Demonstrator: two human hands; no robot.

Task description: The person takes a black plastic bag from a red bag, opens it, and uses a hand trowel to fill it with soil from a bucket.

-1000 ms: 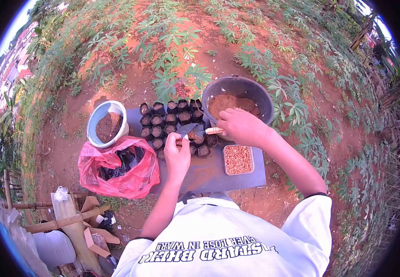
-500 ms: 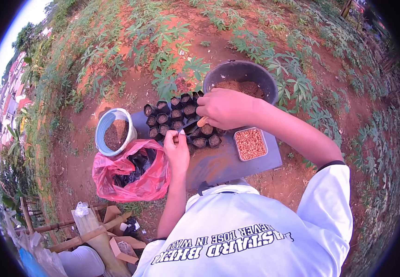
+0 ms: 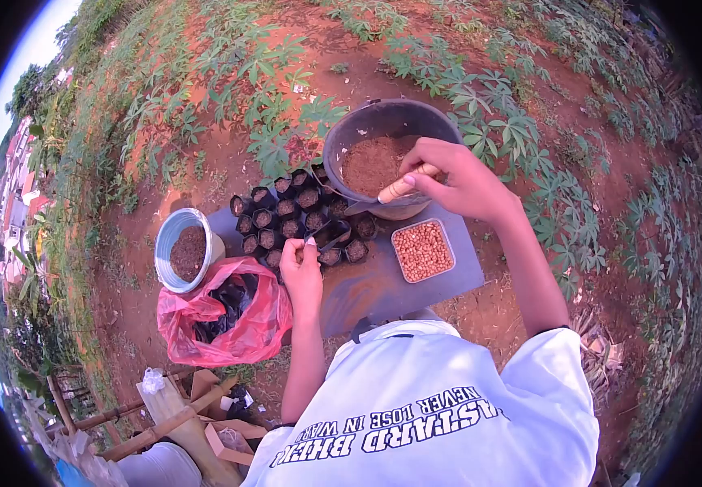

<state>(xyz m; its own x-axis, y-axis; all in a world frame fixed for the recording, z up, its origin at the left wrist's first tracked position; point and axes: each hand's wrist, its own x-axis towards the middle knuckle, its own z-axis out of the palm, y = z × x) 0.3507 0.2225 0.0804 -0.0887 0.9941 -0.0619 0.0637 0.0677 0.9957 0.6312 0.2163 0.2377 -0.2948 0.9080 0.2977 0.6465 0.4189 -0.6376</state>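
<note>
Holding wooden-handled trowel (image 3: 393,191) by round soil basin (image 3: 333,150).

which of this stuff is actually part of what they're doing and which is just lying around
In use: right hand with trowel; left hand on seedling bag; soil bucket; filled bags; seed tray; red sack of spare bags; white pail of soil.
Lying about: wood scraps; cassava plants.

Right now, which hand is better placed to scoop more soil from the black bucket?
Right. The right hand grips the wooden-handled scoop at the near rim of the bucket, beside the soil. The left hand is lower, pinching a small black bag on the board.
</note>
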